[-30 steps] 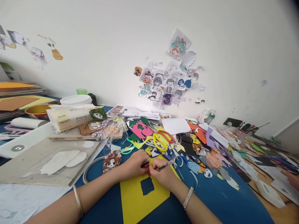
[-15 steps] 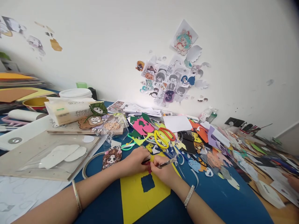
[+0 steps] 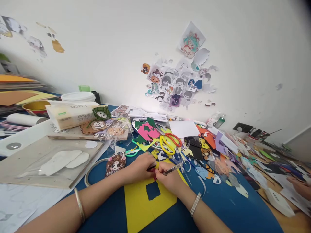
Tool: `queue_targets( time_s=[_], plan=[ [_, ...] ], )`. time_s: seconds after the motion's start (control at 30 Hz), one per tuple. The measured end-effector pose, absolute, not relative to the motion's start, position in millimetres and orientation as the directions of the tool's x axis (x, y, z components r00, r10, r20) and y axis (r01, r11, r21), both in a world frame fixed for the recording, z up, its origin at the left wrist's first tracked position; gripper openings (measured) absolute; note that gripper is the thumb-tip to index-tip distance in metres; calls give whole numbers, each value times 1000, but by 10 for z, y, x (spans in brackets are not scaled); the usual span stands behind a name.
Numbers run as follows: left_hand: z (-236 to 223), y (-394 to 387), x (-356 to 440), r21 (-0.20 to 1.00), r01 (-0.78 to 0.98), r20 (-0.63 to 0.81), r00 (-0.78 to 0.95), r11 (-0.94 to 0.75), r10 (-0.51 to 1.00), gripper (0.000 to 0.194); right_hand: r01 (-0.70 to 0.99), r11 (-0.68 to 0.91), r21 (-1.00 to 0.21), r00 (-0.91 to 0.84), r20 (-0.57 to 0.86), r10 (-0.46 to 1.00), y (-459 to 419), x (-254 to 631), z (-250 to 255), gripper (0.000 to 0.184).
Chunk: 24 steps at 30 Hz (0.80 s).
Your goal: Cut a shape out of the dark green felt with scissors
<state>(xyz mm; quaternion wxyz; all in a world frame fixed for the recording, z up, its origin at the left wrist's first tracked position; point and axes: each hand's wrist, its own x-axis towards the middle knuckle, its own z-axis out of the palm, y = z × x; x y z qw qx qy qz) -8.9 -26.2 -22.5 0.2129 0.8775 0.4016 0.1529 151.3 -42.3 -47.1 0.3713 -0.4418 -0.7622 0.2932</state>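
Note:
My right hand (image 3: 169,177) is closed round a clear-barrelled pen (image 3: 174,168), its back end slanting up to the right. My left hand (image 3: 142,166) is curled right beside it, fingers bent down over the top of a yellow sheet (image 3: 138,210). A dark slim thing (image 3: 151,167) shows at the left fingers; its kind I cannot make out. A small dark red piece (image 3: 155,176) peeks out between the hands, mostly hidden. The yellow sheet has a rough square hole, with the blue table showing through. Left of my left hand lies a brown-haired character cutout (image 3: 116,165).
Beyond my hands lie yellow-handled scissors (image 3: 167,145), green-handled scissors (image 3: 132,152) and many coloured paper scraps (image 3: 147,129). A grey board (image 3: 58,174) with white cutouts sits at left. Another person's hand (image 3: 300,187) is at the far right. Paper characters (image 3: 179,82) cover the wall.
The view has shifted very slightly. My hands and the pen keep nearly the same place over the yellow sheet. At the far right, the other person's hand shows more.

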Motion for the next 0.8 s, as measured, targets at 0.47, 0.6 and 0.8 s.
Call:
queue_targets(
  time_s=[0.47, 0.6, 0.8],
  plan=[
    [-46, -346, -360, 712, 596, -65, 583, -372, 810, 27, 162, 300, -940, 143, 323, 935, -312, 1706, -365, 34],
    [-52, -360, -377, 667, 642, -78, 566, -379, 821, 23, 125, 306, -944, 153, 323, 934, -326, 1692, -338, 33],
    [-93, -314, -367, 731, 566, -22, 577, -381, 816, 18, 88, 306, -948, 145, 317, 937, -297, 1689, -343, 35]
  ],
)
